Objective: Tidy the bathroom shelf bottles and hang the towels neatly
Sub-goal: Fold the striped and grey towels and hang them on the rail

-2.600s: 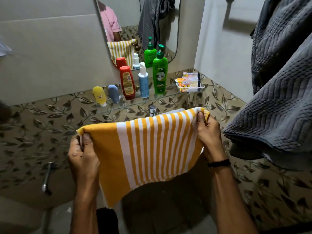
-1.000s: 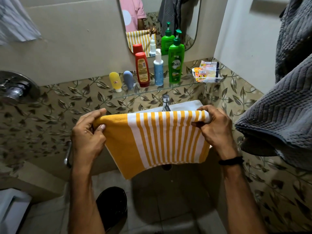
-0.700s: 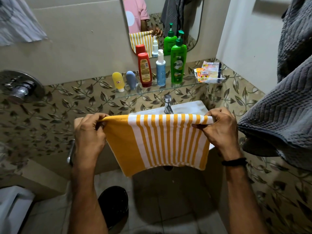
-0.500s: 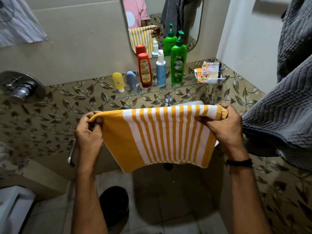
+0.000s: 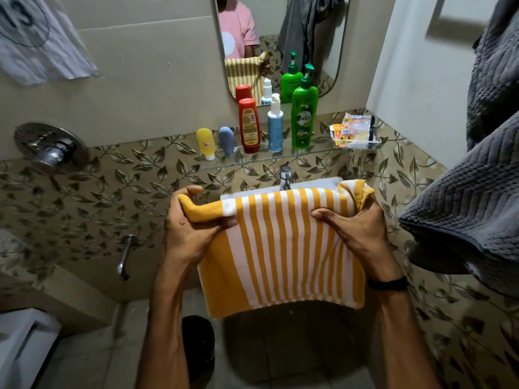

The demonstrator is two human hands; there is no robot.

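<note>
A yellow-and-white striped towel (image 5: 280, 248) hangs folded in front of me, above the basin. My left hand (image 5: 191, 228) grips its bunched yellow top-left end. My right hand (image 5: 356, 234) grips the top-right part, with a corner flopping over above it. On the glass shelf (image 5: 317, 154) stand a yellow tube (image 5: 205, 143), a blue-grey tube (image 5: 228, 141), a red bottle (image 5: 249, 125), a light-blue pump bottle (image 5: 275, 123) and a green pump bottle (image 5: 304, 113), all upright in a row.
A clear tray of sachets (image 5: 355, 131) sits at the shelf's right end. A grey towel (image 5: 471, 197) hangs close on the right. A tap (image 5: 286, 178) and white basin (image 5: 309, 185) lie behind the striped towel. A shower valve (image 5: 50, 148) and a spout (image 5: 125, 256) are on the left wall.
My hands have come closer together and the towel's top edge is bunched in. The left end is now rolled in my left hand, and the right corner flops over.
</note>
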